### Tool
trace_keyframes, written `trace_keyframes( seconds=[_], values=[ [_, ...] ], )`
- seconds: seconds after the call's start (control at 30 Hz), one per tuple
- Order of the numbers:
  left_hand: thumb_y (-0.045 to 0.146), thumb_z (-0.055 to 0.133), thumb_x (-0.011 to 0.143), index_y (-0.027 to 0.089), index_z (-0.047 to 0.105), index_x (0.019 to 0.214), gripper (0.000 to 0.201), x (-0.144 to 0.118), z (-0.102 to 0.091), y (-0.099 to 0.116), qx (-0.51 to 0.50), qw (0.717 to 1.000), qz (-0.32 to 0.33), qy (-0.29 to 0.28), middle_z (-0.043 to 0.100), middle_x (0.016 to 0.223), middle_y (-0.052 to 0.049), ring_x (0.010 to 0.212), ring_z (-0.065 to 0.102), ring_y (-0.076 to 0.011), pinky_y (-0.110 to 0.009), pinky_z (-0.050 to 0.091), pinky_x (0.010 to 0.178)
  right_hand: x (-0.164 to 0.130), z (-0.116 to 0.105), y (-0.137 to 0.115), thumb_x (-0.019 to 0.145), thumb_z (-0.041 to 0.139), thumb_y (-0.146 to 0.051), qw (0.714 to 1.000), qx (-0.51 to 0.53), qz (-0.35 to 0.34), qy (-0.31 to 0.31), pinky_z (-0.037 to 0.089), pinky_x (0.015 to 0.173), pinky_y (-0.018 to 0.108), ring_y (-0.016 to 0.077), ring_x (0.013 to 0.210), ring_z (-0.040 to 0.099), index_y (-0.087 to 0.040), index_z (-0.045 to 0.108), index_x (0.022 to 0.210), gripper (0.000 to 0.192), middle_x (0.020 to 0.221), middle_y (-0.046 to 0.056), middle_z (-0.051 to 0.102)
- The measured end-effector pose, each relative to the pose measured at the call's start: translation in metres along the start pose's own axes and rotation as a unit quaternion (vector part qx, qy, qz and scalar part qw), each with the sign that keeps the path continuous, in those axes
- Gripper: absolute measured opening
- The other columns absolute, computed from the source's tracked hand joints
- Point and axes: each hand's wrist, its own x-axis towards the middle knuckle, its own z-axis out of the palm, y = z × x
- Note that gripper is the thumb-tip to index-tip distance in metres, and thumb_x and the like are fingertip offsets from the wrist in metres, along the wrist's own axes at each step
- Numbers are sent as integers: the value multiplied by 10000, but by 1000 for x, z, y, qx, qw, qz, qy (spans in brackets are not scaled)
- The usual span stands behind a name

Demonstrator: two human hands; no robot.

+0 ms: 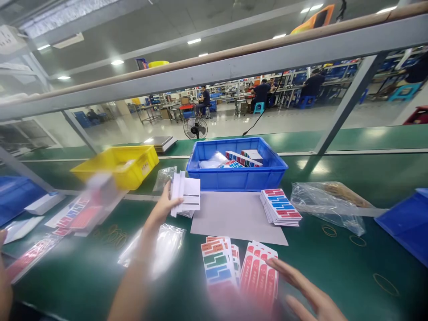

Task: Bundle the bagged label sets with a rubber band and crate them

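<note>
Cards (pixel 191 194), mostly white, are pinched by the left hand (pixel 163 207) in the head view, thumb across the front, seemingly to keep the bunch together by the grey sheet's (pixel 230 216) far-left corner. That sheet probably keeps the printed stack (pixel 281 206) by its right edge off the table (pixel 334 258). Toward the table's near edge, the right hand (pixel 314 298) is loosely spread, gripping nothing, beside red labels (pixel 259 272); blur leaves any fingertip contact uncertain.

Left hand (pixel 162 206) gripping, right hand (pixel 316 298) lower, fingers (pixel 288 271) outstretched
</note>
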Motion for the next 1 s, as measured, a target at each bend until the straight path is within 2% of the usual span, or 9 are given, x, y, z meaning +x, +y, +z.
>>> trace_keyframes(
  seconds=[0.1,0.17,0.37,0.53,0.6,0.7,0.83,0.93,1.0],
  values=[
    [346,780,637,218,163,1513,1079,-31,24,6,-144,986,43,-78,538,1380,-140,1241,521,-366,-449,450,1013,50,30,-43,873,560,-578,982,188,11,-22,269,1159,486,284,1422,315,-274,274,1513,764,1578,82,292],
    [312,790,612,210,265,1485,1024,-52,42,10,-220,967,49,-115,549,1376,-131,1262,499,-378,-447,427,1040,84,48,-59,809,651,-589,932,357,59,-31,185,1190,460,275,1443,263,-213,287,1505,871,1583,123,270],
    [374,779,582,184,291,1468,1029,-96,76,16,-299,935,4,-189,573,1343,-152,1245,505,-415,-496,433,1016,132,63,-74,913,439,-628,877,463,54,-119,353,1096,523,300,1285,518,-181,526,1348,630,1350,139,601],
    [313,760,576,171,105,1517,1156,-111,104,9,-10,999,30,-29,327,1514,-180,1383,319,-379,-481,294,1117,99,58,-85,822,563,-674,854,497,14,-153,429,1018,539,326,1213,579,-237,500,1371,705,1302,139,638],
    [302,747,568,131,87,1517,1169,-120,128,6,138,989,29,35,306,1495,-222,1379,296,-399,-512,261,1118,84,62,-93,738,698,-633,871,474,-18,-128,411,1043,524,329,1234,558,-251,493,1373,769,1338,134,611],
    [336,679,647,73,86,1507,1077,-139,167,3,245,966,27,74,363,1423,-268,1339,335,-427,-573,232,1102,66,69,-100,719,780,-502,914,405,3,4,419,1055,488,323,1247,547,-221,576,1273,654,1310,122,634],
    [342,719,616,54,3,1499,1173,-171,195,1,225,973,55,-9,208,1523,-272,1435,145,-422,-566,135,1161,34,61,-84,757,746,-487,913,382,78,117,538,925,466,336,1094,654,-186,646,1141,497,1162,126,719],
    [385,759,617,70,-52,1500,1240,-189,194,4,146,982,35,-115,134,1560,-261,1460,65,-408,-552,160,1175,-3,41,-56,783,710,-497,938,297,56,170,541,929,462,330,1081,662,-197,686,1105,440,1148,123,725],
    [407,760,658,119,14,1510,1168,-197,193,2,69,981,8,-183,240,1542,-231,1448,169,-387,-521,244,1160,-29,26,-34,810,682,-468,967,207,9,145,530,948,470,328,1090,658,-220,726,1061,356,1116,118,738]
  ],
)
